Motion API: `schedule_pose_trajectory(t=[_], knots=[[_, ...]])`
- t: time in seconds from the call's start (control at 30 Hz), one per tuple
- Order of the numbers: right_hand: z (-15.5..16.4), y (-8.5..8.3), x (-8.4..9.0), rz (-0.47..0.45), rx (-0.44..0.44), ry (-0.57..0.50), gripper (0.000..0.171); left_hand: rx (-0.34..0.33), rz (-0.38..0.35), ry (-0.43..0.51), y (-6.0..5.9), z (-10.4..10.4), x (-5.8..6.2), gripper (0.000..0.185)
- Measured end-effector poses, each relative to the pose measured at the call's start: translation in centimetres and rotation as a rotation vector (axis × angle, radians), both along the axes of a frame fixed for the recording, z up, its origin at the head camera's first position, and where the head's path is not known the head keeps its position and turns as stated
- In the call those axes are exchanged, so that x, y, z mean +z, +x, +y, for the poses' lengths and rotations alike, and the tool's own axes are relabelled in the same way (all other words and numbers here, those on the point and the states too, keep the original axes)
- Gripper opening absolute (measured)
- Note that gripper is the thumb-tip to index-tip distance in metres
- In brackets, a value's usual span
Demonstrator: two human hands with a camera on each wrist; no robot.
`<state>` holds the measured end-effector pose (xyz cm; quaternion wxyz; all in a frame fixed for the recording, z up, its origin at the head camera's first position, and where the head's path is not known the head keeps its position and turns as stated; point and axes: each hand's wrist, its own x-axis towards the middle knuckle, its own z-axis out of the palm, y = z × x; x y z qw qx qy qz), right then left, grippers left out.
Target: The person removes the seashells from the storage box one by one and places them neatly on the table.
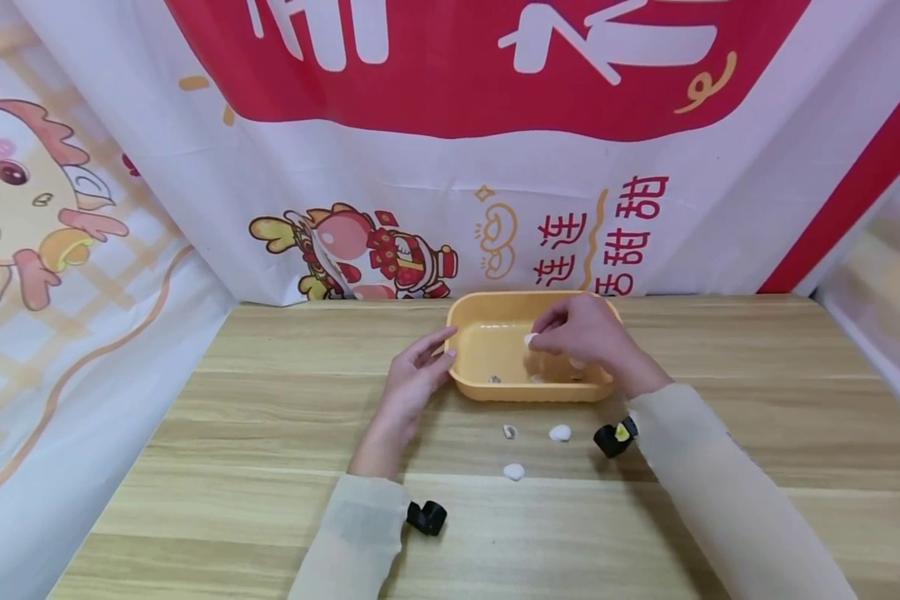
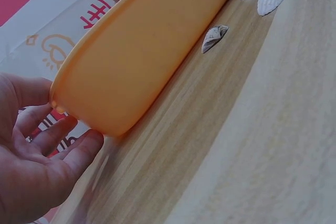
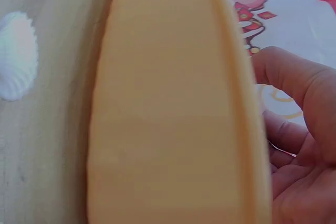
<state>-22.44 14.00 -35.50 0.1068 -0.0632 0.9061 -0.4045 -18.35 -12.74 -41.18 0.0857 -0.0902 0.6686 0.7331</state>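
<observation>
While the left hand rests with relaxed, straight fingers against the left end of the yellow tub, the right hand hovers over the tub, pinching a white shell in its fingertips. Three more shells lie on the table just in front of the tub.

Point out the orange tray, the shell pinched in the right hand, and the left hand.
orange tray [image 1: 461,310]: head view, far left corner of its rim.
shell [image 1: 529,339]: head view, white tip showing beyond the fingertips.
left hand [image 1: 410,385]: head view, back of the hand.
</observation>
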Motion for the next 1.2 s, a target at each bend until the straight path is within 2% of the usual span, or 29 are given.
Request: schedule_pose_trajectory(t=[0.7,1.2], knots=[[0.9,4.2,3.6,0.056,0.048,-0.133,0.02,0.003,0.006,0.001,-0.2,0.1,-0.2,0.039],[1.9,7.4,2.4,0.06,0.066,-0.122,0.02,0.003,0.003,0.0,0.0,0.0,-0.1,0.038]])
